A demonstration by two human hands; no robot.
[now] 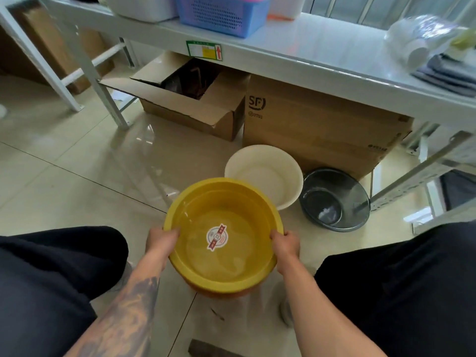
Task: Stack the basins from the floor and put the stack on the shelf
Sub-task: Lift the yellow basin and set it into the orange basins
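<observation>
A yellow basin [231, 269] with a round red-and-white sticker inside is held above the floor between my knees. My left hand [161, 239] grips its left rim, thumb over the edge. My right hand [286, 244] grips its right rim. Beyond it a white basin [265, 173] stands upright on the tiles. To the right of that, touching or nearly touching it, a dark grey basin [334, 199] leans tilted on the floor. The white shelf [322, 55] runs across the top of the view.
On the shelf stand a blue perforated basket [221, 16], a white container [144, 7], and a wrapped bundle with folded cloth [438, 55] at right. Under it sit an open cardboard box [185, 104] and a closed one [316, 127]. Shelf legs [103, 91] stand at left.
</observation>
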